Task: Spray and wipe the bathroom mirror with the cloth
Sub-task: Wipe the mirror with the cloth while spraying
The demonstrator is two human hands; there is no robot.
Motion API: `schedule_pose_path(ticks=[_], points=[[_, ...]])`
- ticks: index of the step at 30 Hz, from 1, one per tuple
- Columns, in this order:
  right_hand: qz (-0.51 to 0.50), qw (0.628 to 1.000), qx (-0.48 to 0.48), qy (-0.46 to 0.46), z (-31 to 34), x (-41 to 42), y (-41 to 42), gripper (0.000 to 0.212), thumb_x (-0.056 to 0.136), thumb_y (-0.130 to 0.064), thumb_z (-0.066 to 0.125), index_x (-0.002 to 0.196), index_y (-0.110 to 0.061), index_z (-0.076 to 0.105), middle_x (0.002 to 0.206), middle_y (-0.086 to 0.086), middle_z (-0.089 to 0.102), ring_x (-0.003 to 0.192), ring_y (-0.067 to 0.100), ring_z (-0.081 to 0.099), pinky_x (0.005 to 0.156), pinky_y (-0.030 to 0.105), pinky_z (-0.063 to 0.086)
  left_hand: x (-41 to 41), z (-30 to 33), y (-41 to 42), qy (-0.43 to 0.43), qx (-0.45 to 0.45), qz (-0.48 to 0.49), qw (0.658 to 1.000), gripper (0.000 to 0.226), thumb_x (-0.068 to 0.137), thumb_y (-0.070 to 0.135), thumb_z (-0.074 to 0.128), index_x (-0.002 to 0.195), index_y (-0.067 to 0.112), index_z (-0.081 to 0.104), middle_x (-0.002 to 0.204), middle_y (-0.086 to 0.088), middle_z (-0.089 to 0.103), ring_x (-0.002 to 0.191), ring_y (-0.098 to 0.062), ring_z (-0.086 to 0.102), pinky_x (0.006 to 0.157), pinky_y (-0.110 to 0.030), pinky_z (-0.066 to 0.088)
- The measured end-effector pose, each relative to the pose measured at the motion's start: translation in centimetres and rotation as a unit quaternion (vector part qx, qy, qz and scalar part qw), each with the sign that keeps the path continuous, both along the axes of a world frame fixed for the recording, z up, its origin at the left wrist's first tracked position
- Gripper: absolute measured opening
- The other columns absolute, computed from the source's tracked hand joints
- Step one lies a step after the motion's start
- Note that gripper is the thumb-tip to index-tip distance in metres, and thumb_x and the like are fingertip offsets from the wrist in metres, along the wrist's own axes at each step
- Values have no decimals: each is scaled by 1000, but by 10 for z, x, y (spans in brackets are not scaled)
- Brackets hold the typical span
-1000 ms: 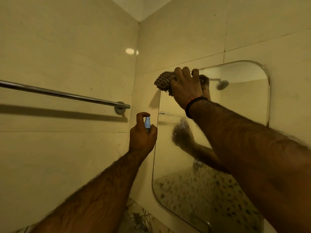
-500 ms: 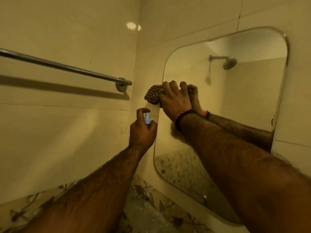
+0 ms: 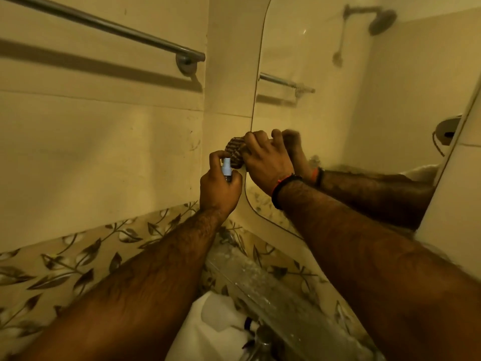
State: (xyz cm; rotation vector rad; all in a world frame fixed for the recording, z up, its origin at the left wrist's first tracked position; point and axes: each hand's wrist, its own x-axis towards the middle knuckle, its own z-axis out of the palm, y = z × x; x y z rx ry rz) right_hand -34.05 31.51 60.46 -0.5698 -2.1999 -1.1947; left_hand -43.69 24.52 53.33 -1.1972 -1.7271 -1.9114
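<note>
- Your right hand (image 3: 263, 162) has slid down the mirror (image 3: 351, 105) since a second ago, from the top left corner to the lower left edge, and your view has tipped downward with it.
- That hand presses the striped cloth (image 3: 235, 152) flat against the glass at the mirror's left rim, fingers spread over it; part of the cloth bulges out to the left past the rim.
- A dark band with an orange thread (image 3: 282, 187) sits on your right wrist.
- Your left hand (image 3: 220, 188) is curled tight around a small spray bottle (image 3: 226, 169), forefinger hooked over its pale blue top, just beside the cloth and touching or nearly touching it.
- Left of the mirror, a metal towel rail (image 3: 112, 27) runs along the tiled wall (image 3: 91, 142); a leaf-patterned border (image 3: 78, 256) runs below.
- Reflected in the glass are a shower head and a second rail.
</note>
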Motion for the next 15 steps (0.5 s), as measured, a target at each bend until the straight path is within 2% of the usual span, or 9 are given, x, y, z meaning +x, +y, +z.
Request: schedule_pose_path(ticks=[5, 9, 12, 15], points=[[10, 999, -28, -12, -43, 2, -2, 38, 96, -22, 40, 131, -11, 50, 129, 9, 49, 122, 32, 44, 106, 53, 28, 0, -27, -3, 2, -26, 7, 1000, 36, 88, 16, 60, 118, 27, 43, 79, -3, 61, 59, -8, 55, 47, -17, 37], [5, 999, -30, -22, -65, 4, -2, 38, 96, -23, 39, 131, -12, 50, 130, 8, 50, 123, 31, 46, 106, 52, 30, 1, -49, -6, 1, -47, 1, 999, 37, 89, 18, 62, 119, 28, 42, 82, -4, 63, 62, -11, 59, 48, -16, 40], [4, 1000, -19, -24, -77, 7, -2, 37, 94, -24, 43, 128, -14, 54, 128, 6, 53, 121, 29, 49, 105, 51, 33, 4, -63, -7, -8, -54, -14, 998, 39, 89, 16, 63, 122, 25, 43, 85, -6, 64, 65, -18, 62, 52, -25, 50], [13, 1000, -5, -28, -89, 12, -1, 37, 93, -24, 46, 127, -15, 56, 125, 6, 55, 119, 29, 50, 103, 51, 35, 8, -74, -6, -6, -57, -11, 998, 39, 88, 16, 63, 122, 22, 44, 83, -5, 62, 61, -13, 57, 50, -18, 41]])
